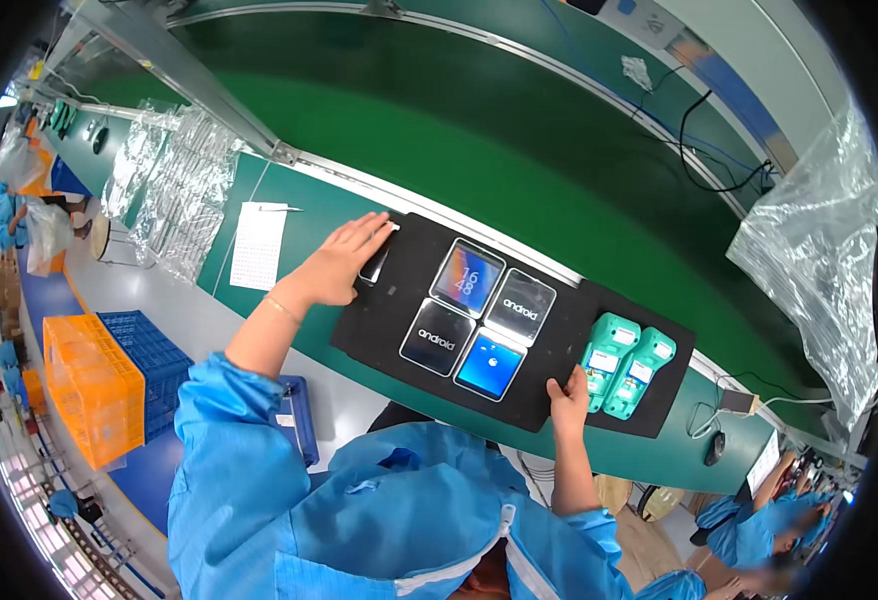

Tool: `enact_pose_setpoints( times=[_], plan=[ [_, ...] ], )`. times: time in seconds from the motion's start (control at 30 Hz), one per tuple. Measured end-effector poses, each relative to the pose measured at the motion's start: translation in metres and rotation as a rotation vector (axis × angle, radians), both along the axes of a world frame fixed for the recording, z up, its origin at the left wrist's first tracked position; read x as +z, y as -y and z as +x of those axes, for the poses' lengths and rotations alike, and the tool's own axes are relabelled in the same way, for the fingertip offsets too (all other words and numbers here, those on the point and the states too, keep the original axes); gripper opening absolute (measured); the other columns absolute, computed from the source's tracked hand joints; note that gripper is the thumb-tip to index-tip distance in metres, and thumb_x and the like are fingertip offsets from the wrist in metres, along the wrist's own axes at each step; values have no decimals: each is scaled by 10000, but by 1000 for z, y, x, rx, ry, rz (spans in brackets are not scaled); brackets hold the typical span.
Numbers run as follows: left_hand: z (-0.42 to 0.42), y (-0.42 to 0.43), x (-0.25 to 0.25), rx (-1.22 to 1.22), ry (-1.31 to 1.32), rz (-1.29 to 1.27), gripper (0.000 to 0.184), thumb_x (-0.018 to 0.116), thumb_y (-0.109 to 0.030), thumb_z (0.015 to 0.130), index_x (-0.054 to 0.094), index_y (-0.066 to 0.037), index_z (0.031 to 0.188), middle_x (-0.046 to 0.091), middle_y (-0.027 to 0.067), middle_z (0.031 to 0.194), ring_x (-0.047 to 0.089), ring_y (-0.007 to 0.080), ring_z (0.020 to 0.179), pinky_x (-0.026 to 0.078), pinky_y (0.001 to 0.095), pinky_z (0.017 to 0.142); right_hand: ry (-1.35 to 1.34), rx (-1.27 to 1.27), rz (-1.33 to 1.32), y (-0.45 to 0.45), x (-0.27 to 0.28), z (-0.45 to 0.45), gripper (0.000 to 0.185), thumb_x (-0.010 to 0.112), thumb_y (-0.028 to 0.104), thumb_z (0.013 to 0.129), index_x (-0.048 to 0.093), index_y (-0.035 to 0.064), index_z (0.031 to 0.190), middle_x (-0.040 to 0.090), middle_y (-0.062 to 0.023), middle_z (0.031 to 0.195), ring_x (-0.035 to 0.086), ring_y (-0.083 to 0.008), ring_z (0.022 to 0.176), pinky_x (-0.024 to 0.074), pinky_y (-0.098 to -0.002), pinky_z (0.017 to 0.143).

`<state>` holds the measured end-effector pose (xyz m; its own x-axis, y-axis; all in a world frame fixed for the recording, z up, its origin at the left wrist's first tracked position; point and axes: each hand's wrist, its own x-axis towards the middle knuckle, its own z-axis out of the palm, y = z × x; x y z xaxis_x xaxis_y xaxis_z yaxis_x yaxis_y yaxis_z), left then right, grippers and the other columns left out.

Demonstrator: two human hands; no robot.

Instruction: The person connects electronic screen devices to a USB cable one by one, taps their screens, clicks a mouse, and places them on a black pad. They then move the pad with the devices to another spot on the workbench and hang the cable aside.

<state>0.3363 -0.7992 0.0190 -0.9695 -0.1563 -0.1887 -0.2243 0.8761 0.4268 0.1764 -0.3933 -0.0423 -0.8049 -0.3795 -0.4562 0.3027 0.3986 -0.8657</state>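
Observation:
My left hand (344,258) is stretched over the left edge of a black mat (364,325), fingers extended and touching a dark device with a white edge (377,262), partly hidden under them. My right hand (570,402) lies at the mat's right part, thumb and forefinger apart, close to a teal handheld device (609,350). A second teal device (645,372) lies beside it. Between my hands several tablet-like devices form a block: one shows a clock (469,278), one a blue screen (490,364), and two read "android" (521,305).
A printed sheet (257,245) with a pen (279,208) lies left on the green bench. Clear plastic sheets (184,190) are further left, orange (94,385) and blue crates (147,350) below. A mouse (716,448) and cables are at right. Other people in blue work nearby.

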Motion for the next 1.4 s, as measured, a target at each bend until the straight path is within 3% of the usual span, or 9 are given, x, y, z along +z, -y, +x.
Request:
enact_pose_setpoints(
  times=[0.13, 0.43, 0.53, 0.6, 0.67, 0.73, 1.1, 1.27, 1.4],
  plan=[
    [-19, 4, -5, -107, 112, -5, 1119, 736, -20, 505, 186, -83, 1478, 233, 120, 1519, 235, 309, 1398, 243, 397, 1145, -17, 37, 66, -2, 2, -3, 510, 545, -81, 833, 371, -79, 1312, 579, -156, 1205, 568, -201, 1097, 428, -268, 911],
    [-10, 27, 15, -53, -132, -39, 1003, 669, 29, 497, 316, -69, 1430, 481, 200, 1233, 460, 383, 1158, 419, 416, 986, -86, 88, 121, -7, -1, -1, 511, 612, -29, 828, 397, -69, 1291, 607, -121, 1085, 589, -149, 936, 456, -242, 765],
    [4, 34, 43, 94, -176, -148, 1000, 701, 21, 508, 316, -66, 1427, 479, 199, 1237, 450, 390, 1173, 408, 430, 997, -88, 90, 102, -10, -7, -2, 522, 643, -3, 820, 411, -70, 1283, 598, -90, 991, 568, -128, 823, 457, -245, 700],
    [-17, 10, 66, 85, -223, -89, 997, 722, 11, 517, 319, -67, 1425, 476, 200, 1258, 444, 385, 1195, 396, 435, 1009, -54, 99, 140, -6, -4, -1, 447, 557, -72, 845, 420, -24, 1268, 608, -87, 1127, 583, -136, 1011, 445, -243, 830],
    [-59, -39, 87, -46, -276, -24, 920, 728, -9, 531, 371, -44, 1378, 470, 201, 1289, 438, 376, 1225, 373, 435, 1029, -71, 105, 141, -12, -14, -1, 459, 556, -70, 846, 408, -31, 1279, 608, -92, 1130, 585, -135, 1006, 449, -240, 819],
    [-102, -86, 83, -279, -320, 79, 891, 691, -14, 551, 368, -26, 1382, 471, 198, 1309, 435, 368, 1237, 361, 430, 1033, -136, 127, 122, -15, -23, -1, 555, 645, 15, 814, 398, -71, 1303, 610, -101, 991, 562, -130, 756, 450, -244, 660],
    [-171, -196, -2, -576, -197, 53, 1132, 804, -106, 490, 246, -144, 1474, 472, 132, 1312, 419, 309, 1270, 216, 484, 1125, -86, 152, 32, -9, -6, -2, 502, 533, -50, 802, 426, -17, 1292, 612, -125, 1004, 581, -134, 827, 447, -250, 725],
    [-147, -186, 23, -358, -365, 56, 963, 783, -153, 607, 312, -123, 1447, 469, 146, 1328, 406, 332, 1276, 241, 483, 1104, -72, 109, -68, -5, -2, -1, 496, 468, -46, 809, 422, -17, 1302, 601, -133, 1065, 580, -186, 949, 436, -276, 844],
    [-86, -117, 7, 311, -520, 48, 519, 629, -162, 832, 462, -25, 1304, 481, 200, 1285, 431, 379, 1190, 344, 477, 993, 35, -44, -255, 5, 2, -1, 374, 397, 35, 882, 485, -26, 1241, 571, -102, 1144, 513, -178, 1082, 362, -278, 961]
  ],
)
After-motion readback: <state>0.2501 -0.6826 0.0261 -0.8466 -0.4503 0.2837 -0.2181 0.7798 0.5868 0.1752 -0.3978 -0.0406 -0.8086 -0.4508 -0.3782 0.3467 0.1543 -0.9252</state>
